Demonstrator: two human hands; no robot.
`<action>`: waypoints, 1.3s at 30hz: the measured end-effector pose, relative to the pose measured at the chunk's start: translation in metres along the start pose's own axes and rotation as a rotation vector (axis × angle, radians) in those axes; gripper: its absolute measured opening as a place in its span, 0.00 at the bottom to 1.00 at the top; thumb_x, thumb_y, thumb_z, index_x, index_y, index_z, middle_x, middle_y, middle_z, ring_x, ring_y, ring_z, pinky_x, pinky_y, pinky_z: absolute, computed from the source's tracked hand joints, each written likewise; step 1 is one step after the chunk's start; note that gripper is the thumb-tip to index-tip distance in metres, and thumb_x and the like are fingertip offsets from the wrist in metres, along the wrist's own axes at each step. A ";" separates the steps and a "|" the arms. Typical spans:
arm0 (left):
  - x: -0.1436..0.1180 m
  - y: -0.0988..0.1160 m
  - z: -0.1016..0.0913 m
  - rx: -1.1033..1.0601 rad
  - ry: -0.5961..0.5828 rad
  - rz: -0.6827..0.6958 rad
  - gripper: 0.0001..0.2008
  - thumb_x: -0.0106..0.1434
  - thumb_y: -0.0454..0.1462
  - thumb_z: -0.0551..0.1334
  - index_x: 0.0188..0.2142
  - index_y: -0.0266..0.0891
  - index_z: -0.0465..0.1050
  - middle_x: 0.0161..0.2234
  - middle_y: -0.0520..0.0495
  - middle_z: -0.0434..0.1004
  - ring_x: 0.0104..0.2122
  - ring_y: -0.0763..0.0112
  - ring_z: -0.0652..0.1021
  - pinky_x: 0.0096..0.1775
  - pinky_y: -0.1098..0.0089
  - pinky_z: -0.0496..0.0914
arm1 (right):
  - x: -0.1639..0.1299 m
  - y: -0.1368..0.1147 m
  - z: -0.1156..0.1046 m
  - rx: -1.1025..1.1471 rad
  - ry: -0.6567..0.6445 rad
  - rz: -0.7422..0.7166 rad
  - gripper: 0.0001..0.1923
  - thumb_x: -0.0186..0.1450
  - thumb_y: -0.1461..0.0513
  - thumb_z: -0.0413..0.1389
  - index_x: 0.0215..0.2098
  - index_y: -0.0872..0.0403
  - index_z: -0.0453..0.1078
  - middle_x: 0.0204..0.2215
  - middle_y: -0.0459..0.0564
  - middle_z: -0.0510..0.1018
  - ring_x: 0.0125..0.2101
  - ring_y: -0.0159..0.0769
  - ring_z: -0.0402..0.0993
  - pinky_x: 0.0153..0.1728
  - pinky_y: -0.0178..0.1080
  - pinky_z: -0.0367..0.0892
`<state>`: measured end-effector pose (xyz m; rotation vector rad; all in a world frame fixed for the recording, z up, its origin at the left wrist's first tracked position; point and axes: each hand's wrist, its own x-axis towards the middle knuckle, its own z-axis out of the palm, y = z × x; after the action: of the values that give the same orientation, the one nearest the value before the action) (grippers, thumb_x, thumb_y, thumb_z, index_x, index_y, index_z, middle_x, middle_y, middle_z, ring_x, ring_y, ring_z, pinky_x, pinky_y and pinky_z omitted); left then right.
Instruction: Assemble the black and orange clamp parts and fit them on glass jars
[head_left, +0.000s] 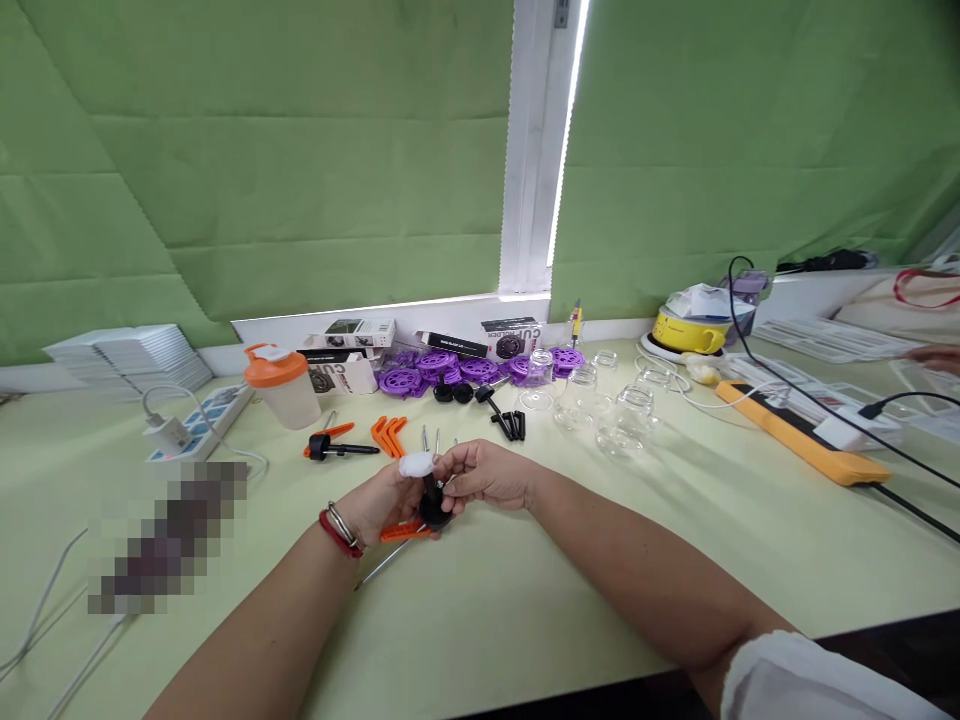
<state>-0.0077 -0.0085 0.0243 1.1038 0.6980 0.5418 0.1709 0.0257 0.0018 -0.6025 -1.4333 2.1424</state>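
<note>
My left hand [386, 498] and my right hand [486, 474] meet over the middle of the pale green table [525, 600]. Between them they hold a small black part with a round knob [433, 508]. A white disc-like piece [416, 464] sits at my left thumb. An orange plastic piece [403, 531] lies under my left hand. A thin metal rod [382, 565] runs out below it. Just behind the hands lie more orange pieces [388, 435], metal pins [431, 438] and black parts [511, 424].
Purple discs [442, 368] and small boxes [352, 335] line the window sill side. Several clear glass jars [607, 405] stand right of centre. An orange-lidded cup [283, 385], power strips [202, 420], a long orange bar [802, 435], a yellow pot [690, 330] and cables are around. Another person's hand [934, 357] shows far right.
</note>
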 end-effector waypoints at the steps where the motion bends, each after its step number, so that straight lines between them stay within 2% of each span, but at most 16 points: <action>1: 0.000 0.000 0.000 0.006 -0.012 0.005 0.18 0.58 0.49 0.53 0.34 0.36 0.68 0.30 0.42 0.72 0.31 0.63 0.73 0.32 0.61 0.69 | 0.000 0.000 -0.001 -0.009 0.000 0.000 0.17 0.47 0.65 0.66 0.35 0.60 0.69 0.22 0.49 0.78 0.23 0.32 0.76 0.28 0.36 0.71; 11: -0.001 0.004 0.002 0.008 -0.041 -0.003 0.17 0.59 0.49 0.52 0.35 0.37 0.67 0.33 0.42 0.72 0.32 0.63 0.72 0.35 0.59 0.69 | 0.001 0.000 -0.001 -0.069 0.045 -0.015 0.19 0.44 0.62 0.67 0.32 0.61 0.72 0.20 0.49 0.78 0.22 0.33 0.75 0.28 0.37 0.70; 18: -0.002 0.004 0.001 -0.007 -0.058 -0.005 0.19 0.59 0.50 0.51 0.37 0.37 0.67 0.34 0.42 0.72 0.35 0.61 0.72 0.35 0.60 0.69 | 0.000 -0.001 0.000 -0.067 0.051 -0.042 0.19 0.43 0.63 0.67 0.33 0.61 0.72 0.21 0.48 0.77 0.23 0.32 0.75 0.28 0.38 0.71; 26: -0.002 0.003 0.001 0.027 -0.064 -0.003 0.20 0.60 0.50 0.50 0.35 0.37 0.67 0.35 0.42 0.71 0.34 0.63 0.72 0.34 0.62 0.68 | 0.000 -0.002 0.002 -0.146 0.085 -0.080 0.16 0.46 0.61 0.67 0.30 0.61 0.71 0.21 0.47 0.76 0.22 0.31 0.74 0.23 0.33 0.70; 39: -0.001 0.003 0.000 0.031 -0.063 -0.033 0.18 0.60 0.48 0.51 0.39 0.36 0.68 0.35 0.42 0.71 0.31 0.65 0.72 0.30 0.64 0.68 | -0.001 -0.004 -0.007 -0.298 -0.005 -0.097 0.13 0.49 0.61 0.65 0.31 0.60 0.73 0.23 0.47 0.76 0.25 0.31 0.75 0.24 0.31 0.69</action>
<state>-0.0082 -0.0076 0.0275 1.1321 0.6700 0.4674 0.1763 0.0317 0.0032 -0.6198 -1.7630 1.8720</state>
